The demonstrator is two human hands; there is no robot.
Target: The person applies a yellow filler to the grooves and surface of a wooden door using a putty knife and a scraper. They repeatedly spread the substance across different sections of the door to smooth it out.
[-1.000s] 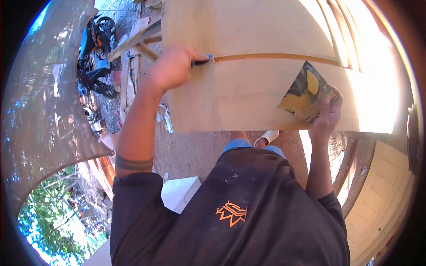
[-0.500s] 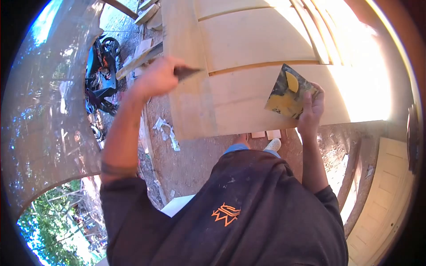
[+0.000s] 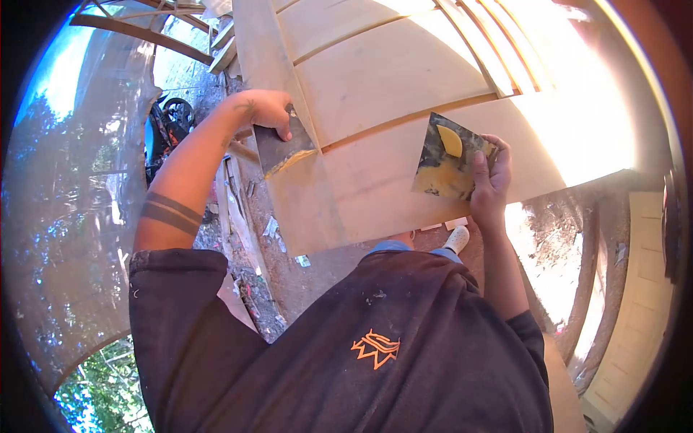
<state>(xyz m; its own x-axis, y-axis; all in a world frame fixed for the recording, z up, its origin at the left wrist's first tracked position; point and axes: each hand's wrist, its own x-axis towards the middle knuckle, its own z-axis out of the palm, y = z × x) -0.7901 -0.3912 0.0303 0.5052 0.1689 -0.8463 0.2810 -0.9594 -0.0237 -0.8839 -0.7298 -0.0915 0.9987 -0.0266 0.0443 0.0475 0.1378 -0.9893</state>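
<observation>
Our left hand (image 3: 263, 112) grips a stiff putty knife (image 3: 285, 151) at the door's (image 3: 390, 94) left edge; right hand (image 3: 491, 180) clasps a filler-smeared plate (image 3: 444, 162) (slippery, we judge).

Putty knife (image 3: 285, 150) on wooden door panel (image 3: 390, 94) left of groove; filler board (image 3: 449, 159) right (motorcycle (image 3: 170, 130) far left).

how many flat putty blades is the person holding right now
2. One scraper blade is in the left hand, over the left side of the wooden door panel. The other, a putty-smeared blade, is in the right hand, lower right on the panel.
</observation>
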